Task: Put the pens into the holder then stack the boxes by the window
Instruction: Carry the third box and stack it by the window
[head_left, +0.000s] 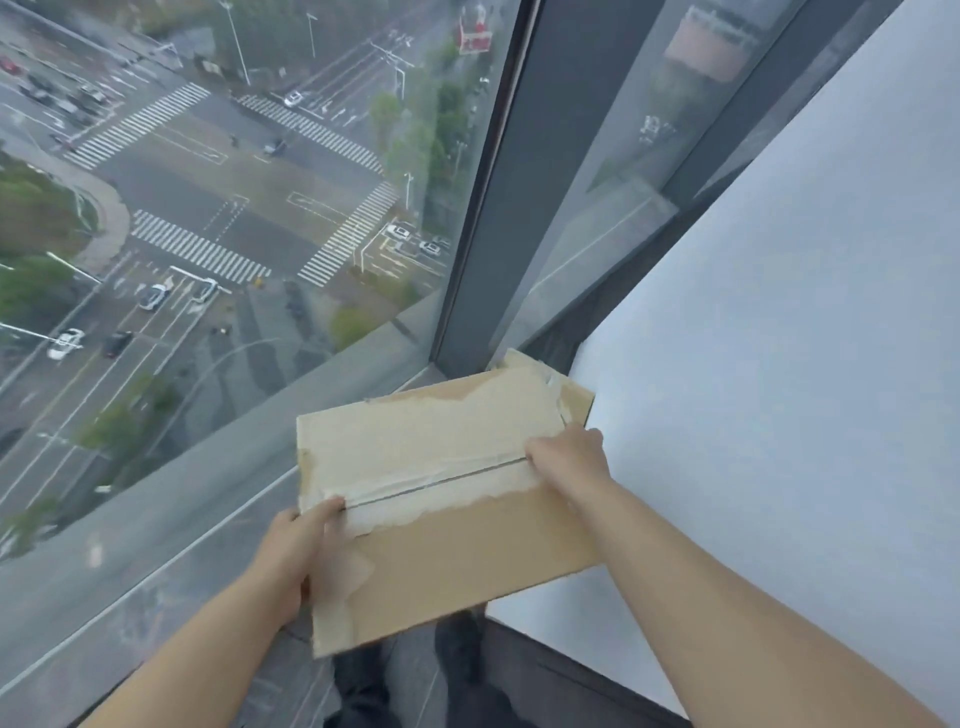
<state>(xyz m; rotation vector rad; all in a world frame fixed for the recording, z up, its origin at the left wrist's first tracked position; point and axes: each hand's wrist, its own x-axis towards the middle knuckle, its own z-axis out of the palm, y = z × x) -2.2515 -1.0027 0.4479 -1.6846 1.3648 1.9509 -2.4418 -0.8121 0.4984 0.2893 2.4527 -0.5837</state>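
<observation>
A flat brown cardboard box (457, 551), with torn tape along its top seam, is held in both hands in the corner by the window. My left hand (296, 556) grips its left end, thumb on the seam. My right hand (569, 457) grips its right end. Under its far right corner the edge of a second cardboard box (576, 389) sticks out. No pens or holder are in view.
A floor-to-ceiling window (234, 208) looks down on a road junction at left. A dark window frame post (498, 208) stands in the corner. A white wall (779, 364) rises at right. My dark trouser legs (363, 686) show below the box.
</observation>
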